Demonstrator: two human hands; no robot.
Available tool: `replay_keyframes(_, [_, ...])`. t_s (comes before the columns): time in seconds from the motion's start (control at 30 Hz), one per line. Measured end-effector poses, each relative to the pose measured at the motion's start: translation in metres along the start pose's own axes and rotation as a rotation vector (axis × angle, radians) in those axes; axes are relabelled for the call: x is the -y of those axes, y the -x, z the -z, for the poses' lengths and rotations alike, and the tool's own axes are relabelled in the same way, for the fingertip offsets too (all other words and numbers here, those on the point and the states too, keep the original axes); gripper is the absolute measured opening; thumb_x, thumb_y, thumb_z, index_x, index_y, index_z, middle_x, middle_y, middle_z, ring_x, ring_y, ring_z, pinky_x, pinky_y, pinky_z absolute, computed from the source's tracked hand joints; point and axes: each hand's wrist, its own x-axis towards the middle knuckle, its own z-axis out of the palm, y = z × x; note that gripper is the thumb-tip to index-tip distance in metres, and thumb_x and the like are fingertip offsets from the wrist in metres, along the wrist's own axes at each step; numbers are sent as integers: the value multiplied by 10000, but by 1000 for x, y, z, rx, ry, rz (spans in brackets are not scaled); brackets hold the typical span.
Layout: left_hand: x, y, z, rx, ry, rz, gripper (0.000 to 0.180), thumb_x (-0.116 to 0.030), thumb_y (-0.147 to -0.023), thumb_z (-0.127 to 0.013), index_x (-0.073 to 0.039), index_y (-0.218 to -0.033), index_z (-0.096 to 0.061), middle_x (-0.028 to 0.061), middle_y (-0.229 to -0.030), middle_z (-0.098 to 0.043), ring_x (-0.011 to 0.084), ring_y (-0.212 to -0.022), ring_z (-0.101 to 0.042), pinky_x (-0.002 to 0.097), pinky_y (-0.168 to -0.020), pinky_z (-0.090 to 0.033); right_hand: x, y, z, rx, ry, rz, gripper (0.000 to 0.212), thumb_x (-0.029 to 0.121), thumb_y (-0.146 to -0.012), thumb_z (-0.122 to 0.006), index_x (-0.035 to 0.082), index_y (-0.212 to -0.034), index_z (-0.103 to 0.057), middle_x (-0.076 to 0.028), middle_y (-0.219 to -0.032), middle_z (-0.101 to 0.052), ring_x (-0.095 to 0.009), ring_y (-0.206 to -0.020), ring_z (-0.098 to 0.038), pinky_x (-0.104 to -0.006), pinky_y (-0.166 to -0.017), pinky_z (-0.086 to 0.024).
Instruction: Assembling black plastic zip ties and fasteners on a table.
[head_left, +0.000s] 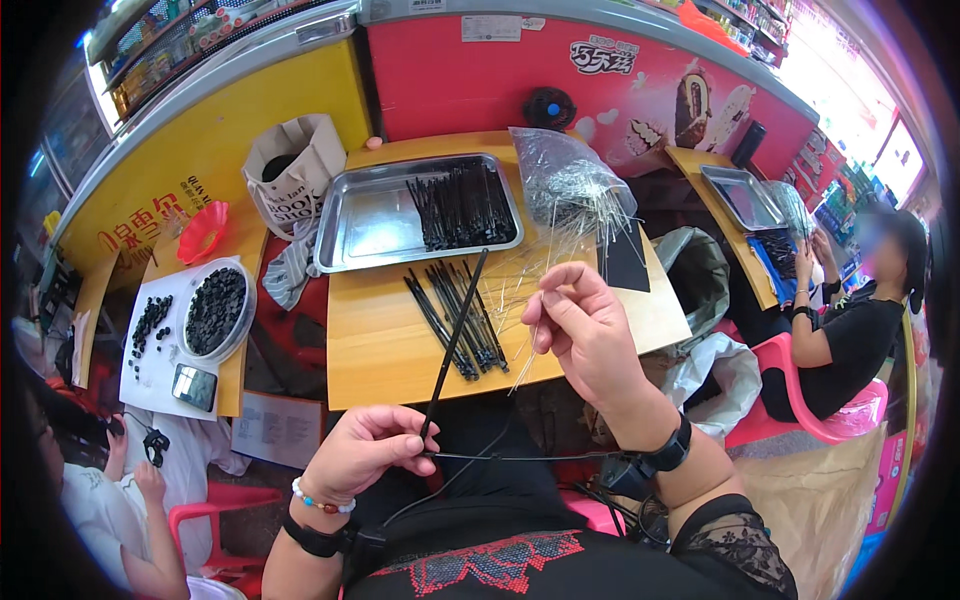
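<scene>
We locate the left hand (375,450) nearest, just below the front edge of the worktop (375,325). Its thumb and fingers are closed on the lower end of a black rod (458,335), which tilts up and to the right. We locate the right hand (590,335) farther forward; its thumb and index finger are pinched together on a thin wire (520,375) running down toward the front edge.

On the worktop, behind the held rod, we find a loose bundle of black rods (480,330). To its left, a separate surface carries a round white tub (250,315) filled with small black parts.

Beyond the bundle, we note a metal tray (365,215), its right half holding further rods (460,210). Right of the tray rests a clear plastic bag (555,165) of silvery wires. Farthest back, we observe a red panel (450,80).
</scene>
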Motion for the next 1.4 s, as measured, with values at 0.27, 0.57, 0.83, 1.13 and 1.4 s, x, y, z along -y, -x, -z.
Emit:
replay_keyframes(0.27, [-8, 6, -7, -64, 78, -26, 174, 26, -862, -580, 66, -1031, -594, 166, -911, -651, 236, -733, -681, 296, -680, -569, -5, 22, -22, 142, 149, -128, 163, -21, -887, -537, -25, -1046, -569, -123, -973, -653, -160, -885, -645, -276, -794, -520])
replay_keyframes(0.57, [-10, 9, -9, 76, 237, -100, 249, -41, -900, -578, 55, -1129, -576, 135, -961, -655, 186, -794, -682, 281, -719, -572, -4, 46, -39, 205, 810, 228, 91, 3, -743, -742, 26, -812, -687, -8, -722, -556, -80, -615, -482, -203, -537, -365])
replay_keyframes(0.83, [-16, 7, -14, 169, 374, -83, 308, -48, -903, -575, 57, -1190, -539, 143, -993, -651, 194, -802, -681, 299, -742, -573, -11, 50, -46, 279, 577, 145, 111, -66, -782, -671, -2, -861, -627, -49, -826, -572, -90, -723, -547, -213, -636, -429])
replay_keyframes(1.13, [-14, 7, -11, 189, 404, -105, 340, -47, -905, -572, 52, -1226, -519, 145, -997, -651, 199, -821, -683, 308, -750, -575, -20, 49, -45, 399, 478, -27, 74, 33, -858, -646, 16, -929, -651, -19, -791, -577, -51, -670, -510, -198, -578, -394])
replay_keyframes(1.4, [-12, 8, -7, 195, 422, -95, 341, -50, -911, -562, 50, -1233, -512, 144, -991, -654, 202, -817, -683, 302, -741, -576, -25, 45, -53, 435, 596, 62, 55, 54, -862, -648, 14, -895, -664, -32, -761, -582, -67, -664, -521, -215, -573, -399])
